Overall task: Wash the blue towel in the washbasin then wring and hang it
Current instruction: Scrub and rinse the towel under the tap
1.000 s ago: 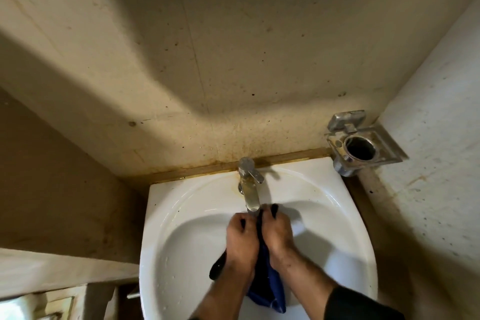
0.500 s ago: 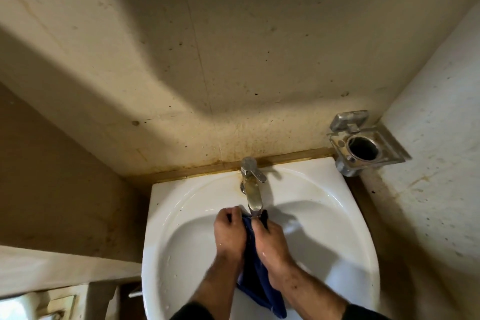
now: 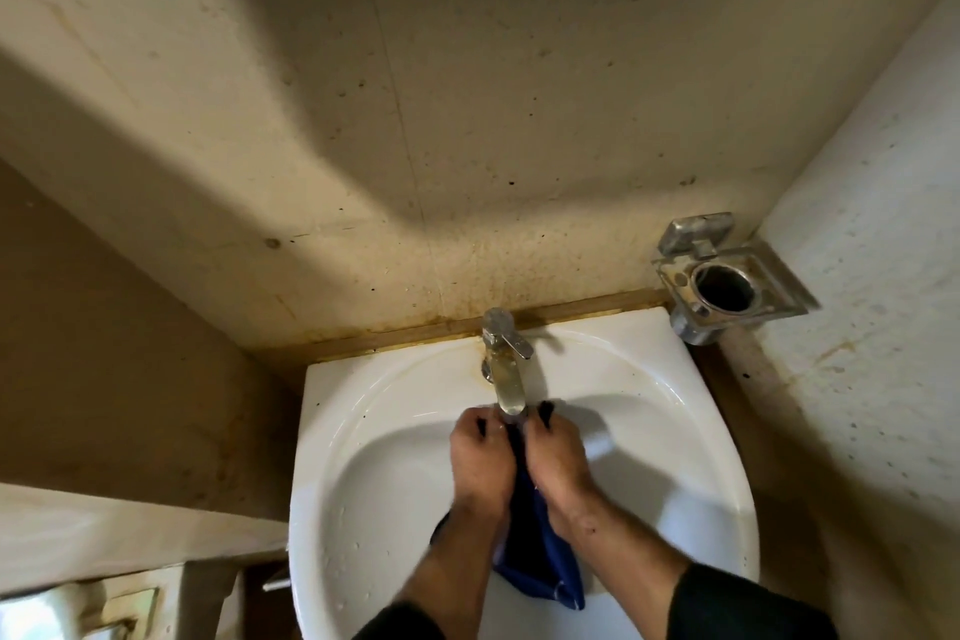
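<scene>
My left hand [image 3: 480,457] and right hand [image 3: 553,457], both gripping the blue towel [image 3: 540,566] between them, have slid back up under the tap [image 3: 506,379]. I judge I'm still scrubbing over the washbasin [image 3: 675,411]; wringing comes later.

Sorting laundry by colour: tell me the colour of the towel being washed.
Dark blue towel, best seen in the head view.

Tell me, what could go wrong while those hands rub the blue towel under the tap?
The blue towel hangs low in the washbasin and might cover the drain, so water could pool. Both the left hand and right hand sit right under the tap, so knuckles might bump it or splash water out.
</scene>
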